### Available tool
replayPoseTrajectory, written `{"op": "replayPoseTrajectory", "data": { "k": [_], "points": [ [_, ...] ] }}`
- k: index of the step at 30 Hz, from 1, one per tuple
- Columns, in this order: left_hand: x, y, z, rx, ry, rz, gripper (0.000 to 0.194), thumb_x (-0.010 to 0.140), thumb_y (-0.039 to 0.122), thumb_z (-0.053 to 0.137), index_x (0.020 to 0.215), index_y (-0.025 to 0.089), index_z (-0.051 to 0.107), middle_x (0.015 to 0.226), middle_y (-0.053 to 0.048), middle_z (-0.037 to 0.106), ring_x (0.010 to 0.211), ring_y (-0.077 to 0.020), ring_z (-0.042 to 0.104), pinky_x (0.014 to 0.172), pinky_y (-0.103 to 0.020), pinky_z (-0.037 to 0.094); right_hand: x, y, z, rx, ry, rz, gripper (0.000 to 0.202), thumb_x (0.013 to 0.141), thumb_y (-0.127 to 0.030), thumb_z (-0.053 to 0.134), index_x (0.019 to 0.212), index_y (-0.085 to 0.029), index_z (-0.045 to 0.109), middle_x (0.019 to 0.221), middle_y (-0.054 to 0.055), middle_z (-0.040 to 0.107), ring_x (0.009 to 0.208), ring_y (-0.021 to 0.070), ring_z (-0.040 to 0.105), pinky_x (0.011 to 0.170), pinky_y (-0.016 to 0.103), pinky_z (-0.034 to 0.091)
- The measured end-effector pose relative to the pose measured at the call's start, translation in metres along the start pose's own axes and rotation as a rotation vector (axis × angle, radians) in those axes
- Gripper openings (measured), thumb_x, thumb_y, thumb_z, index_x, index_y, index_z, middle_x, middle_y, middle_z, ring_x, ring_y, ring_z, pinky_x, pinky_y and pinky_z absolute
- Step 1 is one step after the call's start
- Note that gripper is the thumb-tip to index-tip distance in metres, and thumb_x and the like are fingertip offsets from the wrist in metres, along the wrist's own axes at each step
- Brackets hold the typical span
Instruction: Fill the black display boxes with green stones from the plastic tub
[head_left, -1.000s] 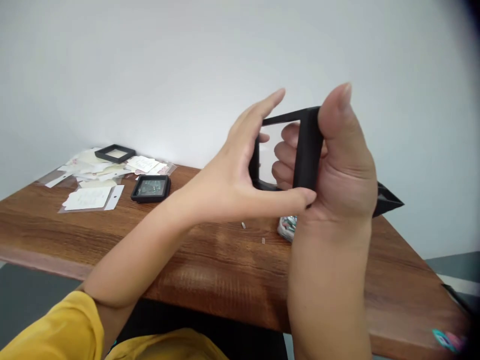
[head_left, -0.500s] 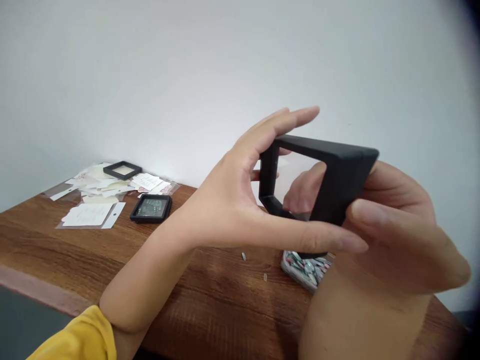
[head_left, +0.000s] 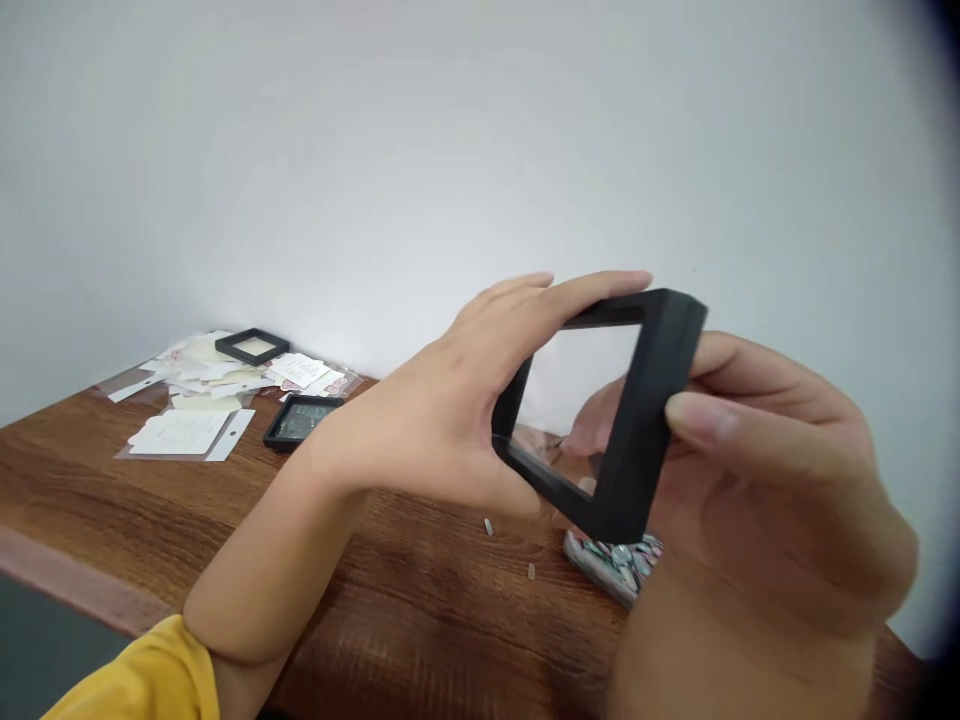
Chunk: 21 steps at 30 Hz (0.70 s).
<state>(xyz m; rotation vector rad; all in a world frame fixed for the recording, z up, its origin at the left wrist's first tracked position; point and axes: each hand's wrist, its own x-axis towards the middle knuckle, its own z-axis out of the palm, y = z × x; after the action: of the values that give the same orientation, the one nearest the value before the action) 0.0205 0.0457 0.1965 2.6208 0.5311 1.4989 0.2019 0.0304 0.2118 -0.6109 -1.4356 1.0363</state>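
Observation:
A black square frame point(head_left: 630, 440) with a clear middle is held up in front of me, tilted, above the brown wooden table point(head_left: 450, 600). My left hand point(head_left: 457, 410) grips its left side, fingers along the top edge and thumb under the lower edge. On the other side, my right hand point(head_left: 780, 460) pinches the right edge between thumb and fingers; some of its fingertips show through the clear pane. Below the frame sits a clear container point(head_left: 600, 572) of small shiny pieces, partly hidden by the frame and my right arm.
At the left lie papers and cards point(head_left: 180, 432) in clear sleeves, with another black frame point(head_left: 252, 346) on them. A dark framed piece point(head_left: 300, 418) is partly behind my left arm. Two small pieces point(head_left: 488, 526) lie mid-table. A pale wall point(head_left: 375, 180) stands behind.
The held frame has turned and moved slightly left and down. My left thumb has moved from across its front to the lower edge. My right hand still grips the right side.

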Motion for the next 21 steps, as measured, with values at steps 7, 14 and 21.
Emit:
{"op": "replayPoseTrajectory", "data": {
  "k": [7, 14, 21],
  "points": [
    [-0.003, 0.003, -0.006, -0.037, -0.097, -0.02, 0.097, 0.075, 0.027, 0.082, 0.156, 0.032, 0.03, 0.154, -0.001, 0.048, 0.134, -0.0275, 0.054, 0.12, -0.039, 0.044, 0.0, 0.008, -0.009, 0.002, -0.293, 0.079, 0.015, 0.074, -0.035, 0.081, 0.067, -0.023, 0.074, 0.057, 0.004, 0.068, 0.044, 0.0216, 0.063, 0.041, 0.035, 0.053],
    [-0.007, 0.015, -0.005, -0.075, -0.144, -0.086, 0.076, 0.083, 0.024, 0.075, 0.151, 0.035, 0.043, 0.124, -0.001, 0.067, 0.119, -0.024, 0.064, 0.104, -0.034, 0.056, -0.004, 0.005, -0.018, -0.181, -0.412, -0.053, 0.012, 0.081, -0.036, 0.078, 0.078, -0.025, 0.082, 0.061, 0.003, 0.07, 0.048, 0.0195, 0.066, 0.044, 0.031, 0.057],
    [-0.005, 0.02, -0.006, -0.079, -0.128, -0.087, 0.071, 0.084, 0.02, 0.074, 0.148, 0.033, 0.045, 0.129, 0.0, 0.065, 0.121, -0.0236, 0.063, 0.107, -0.036, 0.054, -0.01, 0.01, -0.022, -0.104, -0.441, -0.05, 0.01, 0.088, -0.033, 0.072, 0.088, -0.026, 0.079, 0.071, 0.003, 0.072, 0.052, 0.0181, 0.065, 0.044, 0.031, 0.057]
  ]
}}
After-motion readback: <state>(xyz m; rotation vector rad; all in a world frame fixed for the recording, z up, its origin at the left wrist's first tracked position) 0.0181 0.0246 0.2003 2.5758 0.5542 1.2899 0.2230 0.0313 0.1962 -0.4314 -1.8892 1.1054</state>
